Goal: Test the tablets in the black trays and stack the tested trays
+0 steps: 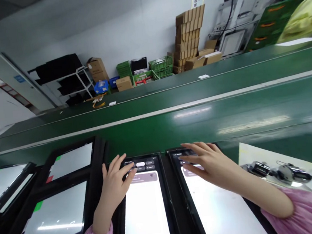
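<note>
Two lit tablets lie side by side in front of me on the green belt. My left hand (115, 181) rests with fingers spread on the top left corner of the left tablet (144, 207), fingertips on its screen menu. My right hand (205, 160) hovers flat over the upper part of the right tablet (218, 207), fingers apart and touching near its top bar. Neither hand holds anything. Both sleeves are pink.
Further tablets with protective film and coloured tabs (52, 217) lie stacked at the left. A sheet with small black parts (278, 171) sits at the right. The green conveyor (199, 108) runs across; cardboard boxes (189, 35) and green crates (162, 66) stand behind it.
</note>
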Tool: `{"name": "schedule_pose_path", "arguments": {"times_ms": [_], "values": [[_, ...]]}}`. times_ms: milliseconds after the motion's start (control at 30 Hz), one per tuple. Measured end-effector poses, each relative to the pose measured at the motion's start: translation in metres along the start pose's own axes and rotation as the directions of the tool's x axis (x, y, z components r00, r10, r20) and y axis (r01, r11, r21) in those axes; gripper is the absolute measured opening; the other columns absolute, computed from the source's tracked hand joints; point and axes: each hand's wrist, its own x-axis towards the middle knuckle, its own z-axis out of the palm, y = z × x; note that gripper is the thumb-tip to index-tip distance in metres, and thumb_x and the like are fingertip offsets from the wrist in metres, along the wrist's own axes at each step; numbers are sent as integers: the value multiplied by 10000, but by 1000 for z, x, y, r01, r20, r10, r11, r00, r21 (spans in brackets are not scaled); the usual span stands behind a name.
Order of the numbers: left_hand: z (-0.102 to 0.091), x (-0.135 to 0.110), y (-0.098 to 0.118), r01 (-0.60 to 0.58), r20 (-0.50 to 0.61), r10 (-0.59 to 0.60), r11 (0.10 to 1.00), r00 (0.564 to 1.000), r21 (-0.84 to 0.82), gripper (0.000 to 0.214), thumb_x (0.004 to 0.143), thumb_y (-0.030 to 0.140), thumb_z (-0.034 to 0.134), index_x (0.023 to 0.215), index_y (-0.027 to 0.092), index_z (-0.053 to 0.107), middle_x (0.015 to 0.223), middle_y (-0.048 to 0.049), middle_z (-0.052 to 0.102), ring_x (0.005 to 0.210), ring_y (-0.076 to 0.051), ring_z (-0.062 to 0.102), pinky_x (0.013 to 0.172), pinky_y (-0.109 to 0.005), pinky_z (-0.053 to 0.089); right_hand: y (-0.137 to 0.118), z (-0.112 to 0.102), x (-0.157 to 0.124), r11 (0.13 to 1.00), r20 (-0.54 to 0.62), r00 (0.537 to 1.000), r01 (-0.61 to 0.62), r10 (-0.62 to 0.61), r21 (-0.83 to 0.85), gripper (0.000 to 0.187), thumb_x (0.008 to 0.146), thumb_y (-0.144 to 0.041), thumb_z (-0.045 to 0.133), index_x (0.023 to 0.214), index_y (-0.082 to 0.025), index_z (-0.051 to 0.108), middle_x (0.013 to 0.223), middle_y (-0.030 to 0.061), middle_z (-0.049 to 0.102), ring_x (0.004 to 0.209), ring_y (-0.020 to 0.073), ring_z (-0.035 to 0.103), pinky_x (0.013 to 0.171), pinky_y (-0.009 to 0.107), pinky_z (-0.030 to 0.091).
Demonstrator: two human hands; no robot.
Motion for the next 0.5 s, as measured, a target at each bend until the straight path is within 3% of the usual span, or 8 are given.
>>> {"name": "schedule_pose_path", "arguments": {"times_ms": [167, 500], "values": [[8, -3, -2, -20, 2, 20, 999, 1000, 35, 337, 1110, 430, 481, 1295, 376, 758, 1575, -43, 615, 1561, -354, 448, 1239, -856, 172, 0, 4, 3, 999, 74, 997, -23, 21, 30, 330, 1107, -387, 509, 1239, -315, 803, 1451, 121, 679, 1239, 393, 675, 923, 657, 586], [7, -1, 1, -34, -6, 34, 999, 999, 10, 310, 1104, 414, 509, 1269, 342, 761, 1525, -83, 649, 1530, -366, 480, 1209, -884, 179, 4, 7, 7, 996, 15, 1000, -2, 1, 89, 297, 1084, -324, 532, 1139, -316, 823, 1368, 105, 723, 1210, 383, 684, 889, 618, 598]]}}
